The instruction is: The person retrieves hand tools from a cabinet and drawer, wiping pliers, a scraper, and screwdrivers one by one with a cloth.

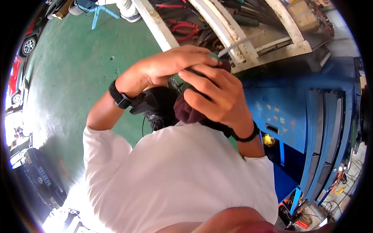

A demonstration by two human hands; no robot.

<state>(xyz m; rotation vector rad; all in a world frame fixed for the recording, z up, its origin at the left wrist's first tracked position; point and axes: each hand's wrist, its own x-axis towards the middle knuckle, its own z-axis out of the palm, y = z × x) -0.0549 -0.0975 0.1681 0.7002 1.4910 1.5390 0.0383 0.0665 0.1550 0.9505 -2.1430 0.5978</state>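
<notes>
My left hand [171,64] reaches across from the left, its fingers closed over a green handle [214,56] beside my right hand. A thin pale metal shaft [235,45] runs from there to the upper right, so it looks like a screwdriver, mostly hidden by my fingers. My right hand [219,93] is wrapped round a bunched maroon cloth [187,110]; a fold of it also shows near the handle. Both hands meet in front of my chest.
Beyond my hands, a worn white frame [155,24] holds red-handled pliers [184,29] and other tools. At right stands a blue cabinet [278,112] with a yellow item [268,139] inside. Cars [40,182] stand left on the green floor [74,77]. A blue stool [97,13] is at the back.
</notes>
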